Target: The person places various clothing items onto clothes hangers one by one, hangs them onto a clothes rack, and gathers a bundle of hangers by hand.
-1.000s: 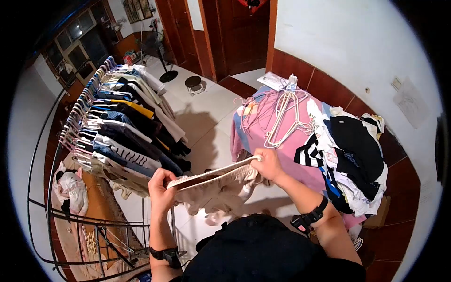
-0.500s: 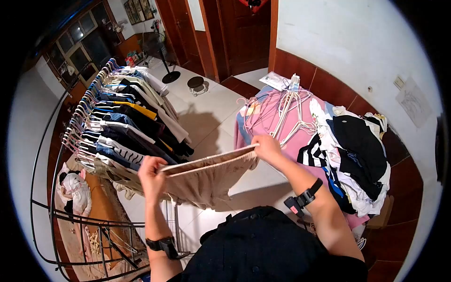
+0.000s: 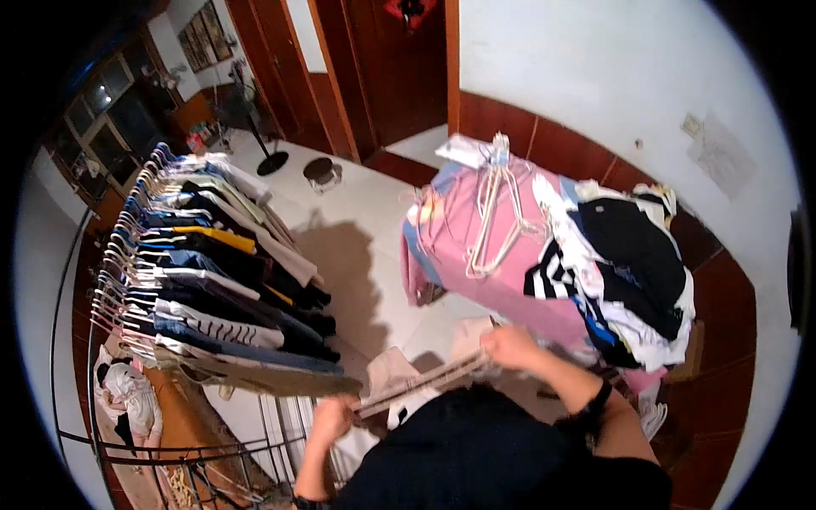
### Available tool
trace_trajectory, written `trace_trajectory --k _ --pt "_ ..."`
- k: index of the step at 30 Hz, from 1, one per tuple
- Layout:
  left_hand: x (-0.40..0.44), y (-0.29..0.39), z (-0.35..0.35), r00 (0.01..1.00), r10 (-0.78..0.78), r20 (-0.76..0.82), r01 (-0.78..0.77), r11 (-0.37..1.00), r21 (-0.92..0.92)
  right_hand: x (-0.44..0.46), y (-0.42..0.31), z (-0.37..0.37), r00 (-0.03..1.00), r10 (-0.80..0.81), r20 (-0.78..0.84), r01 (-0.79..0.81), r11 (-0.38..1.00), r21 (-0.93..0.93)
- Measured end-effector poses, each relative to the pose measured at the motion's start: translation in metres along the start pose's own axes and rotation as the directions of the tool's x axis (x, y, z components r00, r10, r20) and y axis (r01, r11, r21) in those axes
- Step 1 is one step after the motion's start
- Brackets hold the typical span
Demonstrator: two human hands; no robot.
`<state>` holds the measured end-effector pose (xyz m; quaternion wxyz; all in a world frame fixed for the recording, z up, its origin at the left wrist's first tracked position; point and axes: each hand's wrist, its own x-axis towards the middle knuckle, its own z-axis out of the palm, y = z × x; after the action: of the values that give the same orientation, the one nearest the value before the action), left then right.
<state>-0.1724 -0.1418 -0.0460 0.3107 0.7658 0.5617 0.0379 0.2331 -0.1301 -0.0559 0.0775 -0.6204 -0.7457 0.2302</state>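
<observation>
Low in front of my body, a beige garment is stretched by its waistband between my two hands. My left hand is closed on the waistband's left end, beside the lower end of the clothes rack. The right end of the waistband is in my right hand, which is closed near the front edge of the pink-covered table. My head and dark shirt hide part of the garment. Some of its cloth shows beyond the waistband, blurred by motion.
A rack of hung clothes stands on the left. On the right, the pink-covered table bears white hangers and a heap of clothes. Farther off are a small stool and a standing fan.
Both hands have moved down and closer to my body with the garment. Its cloth hung down half a second ago and now spreads outward past the waistband. The view has shifted.
</observation>
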Motion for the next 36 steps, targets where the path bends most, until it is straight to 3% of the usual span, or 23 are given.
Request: trace_trajectory --k 1,3,5,6,8,9,10,12,13,14,15,20,22,23,24,26,27,29,31,32,34,35,36 --pt "0.001 0.009 -0.012 0.998 0.061 -0.026 -0.064 0.989 -0.133 0.000 -0.012 -0.024 0.996 0.052 0.072 -0.074 0.930 0.359" --pt "0.033 0.021 -0.029 0.945 0.281 -0.168 -0.324 0.883 -0.341 0.024 -0.026 -0.023 0.978 -0.122 -0.171 0.182 0.899 0.397" --pt "0.061 0.043 -0.034 0.904 0.326 -0.277 -0.426 0.747 -0.511 0.039 -0.050 -0.030 0.946 -0.176 -0.271 0.299 0.793 0.530" --pt "0.071 0.065 -0.034 0.874 0.329 -0.359 -0.486 0.619 -0.617 0.043 -0.066 -0.032 0.952 -0.149 -0.268 0.295 0.691 0.660" --pt "0.080 0.107 -0.034 0.863 0.347 -0.368 -0.504 0.529 -0.682 0.045 -0.085 -0.041 0.941 -0.222 -0.254 0.336 0.566 0.753" --pt "0.087 0.108 -0.020 0.872 0.407 -0.272 -0.447 0.433 -0.783 0.049 -0.087 -0.039 0.944 -0.217 -0.249 0.325 0.471 0.820" --pt "0.091 0.113 -0.004 0.925 0.360 -0.118 -0.295 0.488 -0.821 0.052 -0.087 -0.039 0.945 -0.219 -0.244 0.311 0.370 0.875" --pt "0.101 0.098 0.027 0.907 0.414 0.081 -0.106 0.409 -0.906 0.059 -0.075 -0.045 0.973 -0.184 -0.141 0.200 0.358 0.912" --pt "0.105 0.092 0.034 0.907 0.413 0.081 -0.105 0.408 -0.907 0.065 -0.066 -0.043 0.970 -0.215 -0.111 0.168 0.270 0.948" --pt "0.107 0.093 0.033 0.924 0.354 0.144 0.011 0.352 -0.936 0.071 -0.057 -0.040 0.965 -0.250 -0.083 0.131 0.180 0.975" --pt "0.112 0.096 0.032 0.931 0.297 0.213 0.125 0.287 -0.950 0.078 -0.048 -0.034 0.961 -0.270 -0.053 0.106 0.186 0.977" --pt "0.150 0.107 0.027 0.971 0.178 0.161 0.125 0.196 -0.973 0.123 0.009 -0.039 0.920 -0.388 0.055 0.007 0.157 0.988" --pt "0.173 0.095 0.037 0.977 0.141 0.159 0.130 0.191 -0.973 0.143 0.045 -0.043 0.958 -0.249 0.141 -0.110 0.136 0.985" --pt "0.178 0.115 0.026 0.983 0.127 0.136 0.119 0.136 -0.984 0.157 0.069 -0.041 0.973 -0.203 0.114 -0.067 0.224 0.972" --pt "0.189 0.121 0.024 0.981 0.125 0.148 0.131 0.138 -0.982 0.169 0.094 -0.040 0.974 -0.196 0.117 -0.074 0.217 0.973" --pt "0.210 0.130 0.019 0.984 0.135 0.116 0.107 0.071 -0.992 0.191 0.144 -0.040 0.978 0.107 0.179 -0.203 0.289 0.935" --pt "0.220 0.144 0.012 0.989 0.073 0.129 0.124 0.068 -0.990 0.200 0.169 -0.038 0.976 0.111 0.188 -0.212 0.282 0.936" --pt "0.244 0.148 0.012 0.993 0.013 0.118 0.115 0.138 -0.984 0.220 0.216 -0.031 0.839 0.509 0.193 -0.321 0.176 0.931" --pt "0.266 0.155 0.010 0.994 0.024 0.106 0.101 0.172 -0.980 0.241 0.267 -0.011 0.691 0.708 0.147 -0.323 0.121 0.939" --pt "0.277 0.165 0.007 0.993 -0.032 0.115 0.119 0.153 -0.981 0.250 0.297 0.006 0.691 0.705 0.157 -0.328 0.113 0.938" --pt "0.297 0.177 0.003 0.988 -0.090 0.129 0.141 0.141 -0.980 0.267 0.356 0.043 0.457 0.889 -0.010 -0.437 0.234 0.869" --pt "0.306 0.182 0.002 0.986 -0.087 0.144 0.156 0.155 -0.976 0.274 0.380 0.063 0.457 0.890 -0.003 -0.438 0.228 0.869" --pt "0.315 0.187 0.001 0.984 -0.082 0.157 0.169 0.166 -0.972 0.279 0.400 0.081 0.365 0.930 -0.045 -0.369 0.189 0.910"
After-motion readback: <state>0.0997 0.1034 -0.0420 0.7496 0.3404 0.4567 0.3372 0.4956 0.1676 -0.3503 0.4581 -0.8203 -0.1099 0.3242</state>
